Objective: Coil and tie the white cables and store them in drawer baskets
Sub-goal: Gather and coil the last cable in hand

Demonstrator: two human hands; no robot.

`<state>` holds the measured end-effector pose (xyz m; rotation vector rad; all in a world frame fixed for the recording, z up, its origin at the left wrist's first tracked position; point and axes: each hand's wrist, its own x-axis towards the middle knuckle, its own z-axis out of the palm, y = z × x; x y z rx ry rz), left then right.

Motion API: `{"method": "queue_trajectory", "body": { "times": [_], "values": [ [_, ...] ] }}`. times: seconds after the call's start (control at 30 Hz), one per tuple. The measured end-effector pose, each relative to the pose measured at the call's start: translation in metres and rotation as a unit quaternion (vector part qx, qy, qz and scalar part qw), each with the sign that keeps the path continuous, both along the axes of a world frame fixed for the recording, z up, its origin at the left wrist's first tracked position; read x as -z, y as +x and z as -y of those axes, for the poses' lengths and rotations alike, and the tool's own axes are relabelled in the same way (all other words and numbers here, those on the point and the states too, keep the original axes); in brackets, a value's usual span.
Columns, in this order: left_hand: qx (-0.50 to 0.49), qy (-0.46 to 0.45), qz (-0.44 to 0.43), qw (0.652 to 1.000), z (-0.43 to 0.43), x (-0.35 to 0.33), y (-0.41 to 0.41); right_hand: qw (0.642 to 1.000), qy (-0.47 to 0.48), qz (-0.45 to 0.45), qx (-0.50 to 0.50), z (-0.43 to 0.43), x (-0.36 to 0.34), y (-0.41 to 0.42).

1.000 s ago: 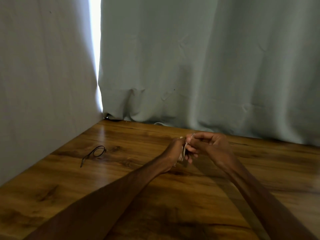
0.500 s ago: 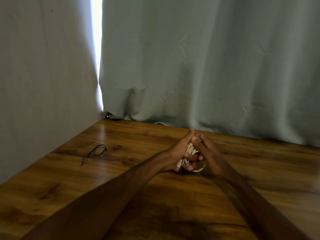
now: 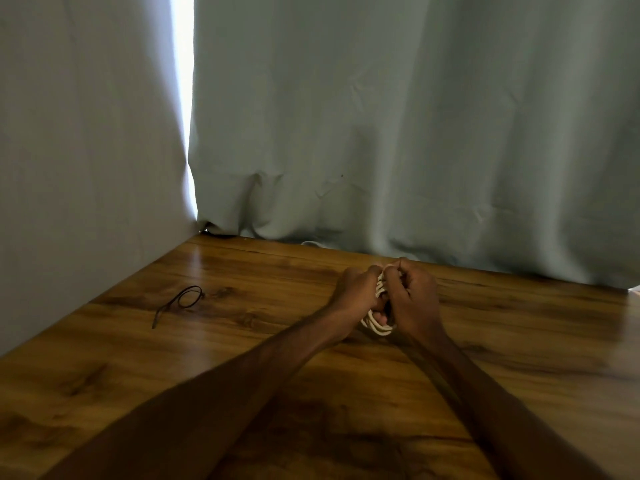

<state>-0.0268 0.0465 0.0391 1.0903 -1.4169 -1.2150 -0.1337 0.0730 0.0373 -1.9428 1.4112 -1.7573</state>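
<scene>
Fingers of left hand (image 3: 356,291) and right hand (image 3: 414,301) curl tight round a coiled white cord cable (image 3: 380,328), held between them just above the glossy brown wooden tabletop (image 3: 242,348). Coiling looks done, tying likely underway. Thin black looped tie (image 3: 183,302) lies well left of the fingers, unused. Storing is left; no drawer baskets visible.

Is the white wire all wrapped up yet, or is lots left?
The white cable already looks coiled into loops. The left hand and right hand both grip it, seemingly tying it. No drawer basket is in view, so storing is left.
</scene>
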Motion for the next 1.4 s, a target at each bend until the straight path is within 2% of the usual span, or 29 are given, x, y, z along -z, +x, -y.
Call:
{"method": "queue_trajectory", "body": {
  "times": [0.1,0.2,0.33,0.43,0.5,0.57,0.63,0.7,0.77,0.8,0.87,0.9,1.0,1.1,1.2,1.4],
  "values": [
    [-0.018,-0.041,0.041,0.998,0.0,-0.002,0.002,0.998,-0.016,-0.029,0.054,0.007,0.003,0.0],
    [0.057,-0.02,0.06,0.996,-0.006,-0.012,0.007,0.995,-0.018,-0.023,0.093,0.011,0.004,-0.006],
    [0.27,0.073,0.015,0.96,-0.012,-0.013,0.026,0.993,-0.032,0.0,0.115,0.006,0.001,-0.006],
    [0.298,0.111,-0.068,0.946,-0.024,-0.016,0.034,0.993,-0.034,0.033,0.106,0.004,-0.002,0.005],
    [0.252,0.103,-0.11,0.956,-0.033,-0.019,0.039,0.995,-0.033,0.057,0.078,0.001,-0.003,0.016],
    [0.143,0.038,-0.062,0.987,-0.038,-0.016,0.051,0.996,-0.015,0.087,0.012,-0.003,-0.004,0.034],
    [0.017,0.002,-0.065,0.998,-0.038,-0.016,0.076,0.987,0.023,0.139,-0.072,-0.003,-0.006,0.063],
    [-0.07,-0.004,-0.116,0.991,-0.03,-0.018,0.113,0.957,0.113,0.221,-0.151,-0.001,-0.007,0.097],
    [-0.141,-0.007,-0.13,0.981,-0.02,-0.02,0.158,0.927,0.188,0.247,-0.211,0.0,-0.002,0.131],
    [-0.173,-0.008,-0.145,0.974,-0.014,-0.021,0.182,0.933,0.198,0.206,-0.219,0.0,0.003,0.146],
    [-0.23,-0.01,-0.181,0.956,-0.011,-0.023,0.227,0.963,0.173,0.03,-0.205,0.004,0.013,0.172],
    [-0.255,-0.012,-0.185,0.949,-0.012,-0.025,0.247,0.966,0.155,-0.058,-0.198,0.007,0.017,0.183],
    [-0.284,-0.001,-0.163,0.945,-0.023,-0.026,0.289,0.944,0.073,-0.24,-0.214,0.025,0.025,0.216],
    [-0.286,0.01,-0.124,0.95,-0.031,-0.022,0.312,0.893,0.025,-0.378,-0.244,0.039,0.03,0.241],
    [-0.281,0.02,-0.117,0.952,-0.034,-0.019,0.324,0.873,0.019,-0.409,-0.267,0.029,0.019,0.245],
    [-0.265,0.027,-0.127,0.955,-0.028,-0.012,0.31,0.905,0.092,-0.367,-0.194,0.032,0.012,0.192]
  ]
}}
